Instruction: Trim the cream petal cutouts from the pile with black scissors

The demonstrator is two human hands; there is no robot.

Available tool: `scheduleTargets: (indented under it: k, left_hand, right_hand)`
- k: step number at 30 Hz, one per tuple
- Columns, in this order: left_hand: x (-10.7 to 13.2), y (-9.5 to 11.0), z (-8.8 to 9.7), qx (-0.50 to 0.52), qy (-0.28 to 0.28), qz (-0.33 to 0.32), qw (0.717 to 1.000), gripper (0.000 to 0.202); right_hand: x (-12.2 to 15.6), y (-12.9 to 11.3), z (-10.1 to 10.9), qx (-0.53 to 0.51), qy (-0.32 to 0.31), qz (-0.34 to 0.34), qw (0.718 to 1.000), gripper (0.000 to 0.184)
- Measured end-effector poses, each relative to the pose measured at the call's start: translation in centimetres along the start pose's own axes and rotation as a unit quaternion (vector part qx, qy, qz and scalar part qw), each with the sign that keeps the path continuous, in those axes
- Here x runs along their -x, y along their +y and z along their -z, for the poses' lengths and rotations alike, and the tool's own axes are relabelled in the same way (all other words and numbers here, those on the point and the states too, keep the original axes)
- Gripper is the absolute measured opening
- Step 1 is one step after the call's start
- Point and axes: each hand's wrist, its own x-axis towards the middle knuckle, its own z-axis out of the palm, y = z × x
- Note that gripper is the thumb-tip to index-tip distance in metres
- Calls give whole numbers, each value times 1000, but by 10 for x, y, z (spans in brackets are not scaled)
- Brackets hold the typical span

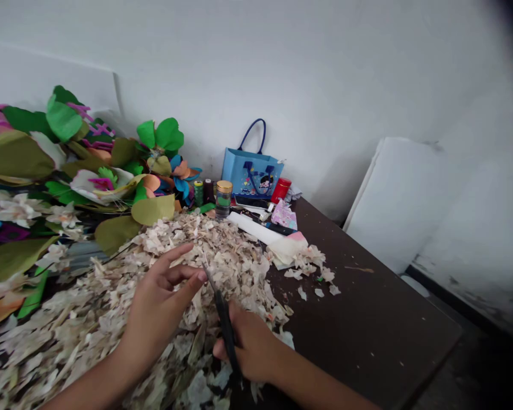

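Observation:
A long tool with a black handle and a thin grey metal tip (224,324) is gripped in my right hand (250,339), tilted so that the tip points up and away from me. Its exact kind is not clear. My left hand (165,290) is closed in a pinch, thumb against a finger with the index finger stretched forward, right beside the tool's tip. Whatever lies between those fingertips is too small to make out. Beneath both hands spreads a big heap of pale, dry, petal-like flakes (89,330).
Artificial flowers and leaves (21,154) pile up at the left. Behind the heap stand a gold-lidded jar (223,199), thread spools (199,193), a blue bag (250,171) and a red can (281,189). A white roll (254,229) lies nearby. The dark table (350,319) ends at the right.

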Motion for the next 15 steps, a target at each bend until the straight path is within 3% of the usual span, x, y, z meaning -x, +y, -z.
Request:
scheduleTargets:
  k: [15]
  left_hand:
    - [0,8,0,-40,10,-11,999,58]
  right_hand:
    - [-4,-2,8,-46,-6,-26,999,19]
